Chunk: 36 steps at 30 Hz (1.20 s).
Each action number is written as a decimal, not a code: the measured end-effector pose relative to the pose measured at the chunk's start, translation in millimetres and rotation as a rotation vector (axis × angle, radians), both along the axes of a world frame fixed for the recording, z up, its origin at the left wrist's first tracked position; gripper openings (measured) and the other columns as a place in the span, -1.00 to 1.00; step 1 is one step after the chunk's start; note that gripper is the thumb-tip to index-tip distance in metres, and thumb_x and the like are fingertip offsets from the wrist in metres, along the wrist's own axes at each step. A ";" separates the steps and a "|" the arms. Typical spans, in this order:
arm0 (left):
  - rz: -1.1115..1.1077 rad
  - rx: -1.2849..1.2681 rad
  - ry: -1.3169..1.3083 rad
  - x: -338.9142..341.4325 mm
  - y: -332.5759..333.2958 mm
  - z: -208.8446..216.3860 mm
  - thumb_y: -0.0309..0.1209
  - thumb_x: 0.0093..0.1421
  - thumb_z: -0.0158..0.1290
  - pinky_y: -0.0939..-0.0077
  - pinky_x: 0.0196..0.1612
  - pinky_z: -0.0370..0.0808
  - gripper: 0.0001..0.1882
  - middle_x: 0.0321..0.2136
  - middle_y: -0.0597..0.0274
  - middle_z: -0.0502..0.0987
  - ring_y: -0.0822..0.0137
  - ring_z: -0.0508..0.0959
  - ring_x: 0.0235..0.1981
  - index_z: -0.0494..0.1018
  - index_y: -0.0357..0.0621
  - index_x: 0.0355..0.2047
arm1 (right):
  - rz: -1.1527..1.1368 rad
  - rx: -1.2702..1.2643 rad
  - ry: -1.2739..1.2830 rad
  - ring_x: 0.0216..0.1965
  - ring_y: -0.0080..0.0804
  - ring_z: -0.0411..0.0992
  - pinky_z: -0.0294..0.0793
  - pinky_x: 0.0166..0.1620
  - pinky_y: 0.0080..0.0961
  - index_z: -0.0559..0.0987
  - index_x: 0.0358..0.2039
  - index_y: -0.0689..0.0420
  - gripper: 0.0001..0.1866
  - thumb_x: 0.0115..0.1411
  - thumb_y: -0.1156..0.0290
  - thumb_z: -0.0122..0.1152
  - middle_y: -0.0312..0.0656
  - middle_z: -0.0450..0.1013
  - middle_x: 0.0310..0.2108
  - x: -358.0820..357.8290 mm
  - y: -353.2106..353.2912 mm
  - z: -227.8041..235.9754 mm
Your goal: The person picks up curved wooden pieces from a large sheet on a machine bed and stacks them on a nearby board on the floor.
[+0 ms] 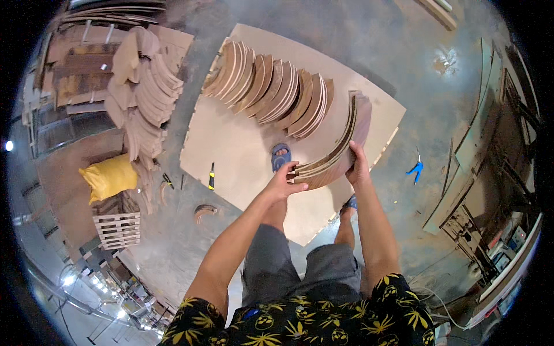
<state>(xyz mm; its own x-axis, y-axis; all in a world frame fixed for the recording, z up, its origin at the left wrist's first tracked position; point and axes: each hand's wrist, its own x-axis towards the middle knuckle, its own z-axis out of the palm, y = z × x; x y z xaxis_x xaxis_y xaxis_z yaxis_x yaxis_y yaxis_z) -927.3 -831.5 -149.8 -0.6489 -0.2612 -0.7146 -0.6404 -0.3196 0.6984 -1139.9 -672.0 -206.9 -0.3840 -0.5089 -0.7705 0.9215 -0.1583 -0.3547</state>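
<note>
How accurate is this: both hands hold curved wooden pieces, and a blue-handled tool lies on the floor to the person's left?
Wrong side: the head view shows the blue-handled tool on the floor to the person's right. Left hand and right hand do hold curved wooden pieces.

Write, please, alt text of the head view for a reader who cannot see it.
A left hand and a right hand hold a bundle of curved wooden pieces above a pale board. A row of similar curved pieces is on the board; a yellow sack lies at left, a blue-handled tool at right.
</note>
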 end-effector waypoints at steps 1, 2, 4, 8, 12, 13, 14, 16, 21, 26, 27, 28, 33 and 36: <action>0.015 0.005 -0.036 3.2 -10.3 -23.9 -0.35 0.01 0.42 0.30 0.22 0.38 -0.05 0.17 -0.03 0.35 0.15 0.39 0.17 0.12 -0.31 0.30 | 0.016 -0.014 0.019 0.23 -0.18 0.26 0.30 0.26 -0.21 0.14 0.35 0.12 -0.18 0.17 0.16 0.27 -0.07 0.28 0.23 1.4 -11.2 -25.4; 0.029 0.010 -0.072 0.6 -18.9 -36.4 -0.38 0.04 0.39 0.33 0.23 0.36 -0.09 0.15 -0.01 0.38 0.17 0.39 0.19 0.13 -0.28 0.31 | 0.032 -0.028 0.038 0.26 -0.19 0.23 0.27 0.28 -0.23 0.10 0.38 0.10 -0.17 0.18 0.19 0.26 -0.08 0.24 0.27 1.3 -22.9 -42.5; 0.088 0.027 -0.127 -7.1 -36.9 -64.3 -0.40 0.06 0.38 0.36 0.22 0.37 -0.15 0.13 0.01 0.40 0.20 0.40 0.17 0.19 -0.28 0.29 | 0.033 0.020 0.041 0.26 -0.19 0.24 0.24 0.30 -0.24 0.08 0.38 0.11 -0.19 0.21 0.23 0.23 -0.10 0.23 0.28 0.1 -53.1 -71.4; 0.301 0.061 -0.139 -7.0 -73.6 -119.3 -0.41 0.09 0.35 0.39 0.17 0.40 -0.25 0.10 0.04 0.44 0.25 0.45 0.10 0.26 -0.29 0.24 | 0.096 0.031 0.174 0.26 -0.19 0.23 0.25 0.29 -0.25 0.05 0.39 0.05 -0.18 0.21 0.25 0.25 -0.08 0.21 0.28 0.0 -119.9 -99.9; 0.394 0.049 -0.073 -15.8 -101.2 -167.2 -0.43 0.16 0.29 0.44 0.02 0.50 -0.40 -0.07 0.14 0.54 0.29 0.54 -0.05 0.31 -0.28 0.16 | 0.080 0.071 0.252 0.23 -0.13 0.25 0.31 0.25 -0.20 0.01 0.39 0.04 -0.12 0.17 0.30 0.30 -0.05 0.20 0.27 -6.5 -167.4 -133.8; 0.438 0.109 -0.088 -15.4 -106.9 -177.0 -0.44 0.17 0.28 0.48 -0.10 0.54 -0.42 -0.10 0.16 0.55 0.34 0.56 -0.14 0.32 -0.27 0.15 | 0.093 0.139 0.253 0.22 -0.11 0.26 0.34 0.23 -0.17 0.01 0.39 0.05 -0.10 0.16 0.29 0.32 -0.03 0.21 0.26 -8.4 -176.5 -133.6; 0.482 0.168 -0.102 -15.5 -110.5 -185.7 -0.45 0.18 0.27 0.52 -0.22 0.58 -0.45 -0.14 0.17 0.56 0.40 0.57 -0.22 0.33 -0.26 0.13 | 0.106 0.205 0.255 0.21 -0.09 0.27 0.37 0.21 -0.15 0.00 0.38 0.06 -0.09 0.14 0.29 0.34 0.00 0.21 0.25 -10.4 -184.4 -134.9; 0.531 0.181 -0.149 -19.0 -113.8 -195.1 -0.47 0.18 0.26 0.57 -0.39 0.58 -0.45 -0.19 0.17 0.56 0.46 0.57 -0.36 0.30 -0.26 0.14 | 0.110 0.180 0.266 0.20 -0.07 0.28 0.39 0.19 -0.12 -0.02 0.38 0.08 -0.05 0.12 0.30 0.37 0.03 0.21 0.24 -15.4 -191.3 -147.0; 0.597 0.263 -0.174 -25.2 -128.3 -199.7 -0.49 0.19 0.24 0.49 -0.31 0.61 -0.36 -0.17 0.09 0.53 0.30 0.58 -0.31 0.21 -0.31 0.22 | 0.191 0.308 0.327 0.19 -0.09 0.29 0.43 0.14 -0.12 -0.06 0.40 0.11 0.02 0.09 0.26 0.40 0.04 0.20 0.23 -16.9 -205.4 -163.0; 0.676 0.243 -0.144 -24.2 -137.6 -212.2 -0.48 0.18 0.24 0.33 0.08 0.47 -0.24 0.02 0.01 0.46 0.21 0.51 -0.01 0.12 -0.29 0.32 | 0.208 0.376 0.338 0.17 -0.17 0.33 0.39 0.20 -0.30 0.10 0.34 0.19 -0.15 0.17 0.25 0.35 -0.02 0.31 0.17 -16.2 -217.5 -165.9; 0.676 0.245 -0.138 -26.0 -138.1 -212.5 -0.48 0.18 0.24 0.33 0.08 0.47 -0.24 0.02 0.01 0.46 0.21 0.51 -0.01 0.12 -0.29 0.32 | 0.294 0.476 0.432 0.17 -0.18 0.32 0.39 0.19 -0.31 0.12 0.34 0.21 -0.16 0.16 0.25 0.35 -0.01 0.30 0.18 -18.4 -216.8 -175.6; 0.677 0.190 -0.150 -30.9 -142.3 -201.5 -0.48 0.15 0.26 0.33 0.07 0.48 -0.21 0.05 0.04 0.46 0.20 0.50 0.01 0.12 -0.30 0.33 | 0.382 0.575 0.522 0.18 -0.19 0.32 0.40 0.19 -0.31 0.15 0.33 0.22 -0.17 0.16 0.25 0.35 0.00 0.28 0.20 -19.4 -218.7 -175.3; 0.642 0.022 -0.167 -23.2 -142.8 -223.3 -0.50 0.13 0.27 0.31 0.16 0.41 -0.19 0.14 0.02 0.42 0.17 0.44 0.13 0.13 -0.30 0.34 | 0.541 0.585 0.739 0.04 -0.29 0.44 0.42 0.13 -0.37 0.34 0.21 0.29 -0.37 0.17 0.39 0.31 -0.05 0.48 0.04 -20.6 -215.0 -184.9; 0.654 -0.020 -0.140 -23.4 -144.7 -210.5 -0.50 0.16 0.23 0.30 0.20 0.37 -0.24 0.15 0.00 0.40 0.18 0.41 0.15 0.13 -0.27 0.33 | 0.513 0.474 0.686 0.04 -0.29 0.43 0.42 0.11 -0.38 0.34 0.22 0.28 -0.37 0.17 0.39 0.31 -0.05 0.47 0.04 -19.3 -211.5 -166.3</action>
<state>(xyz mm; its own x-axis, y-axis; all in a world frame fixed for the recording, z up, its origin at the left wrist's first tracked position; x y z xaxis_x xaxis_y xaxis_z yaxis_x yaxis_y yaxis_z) -950.7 -976.2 -360.3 -0.2542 -0.5835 -0.7713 -0.4038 -0.6607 0.6328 -1159.2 -883.6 -373.2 -0.6437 -0.4345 -0.6300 0.4083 0.5013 -0.7629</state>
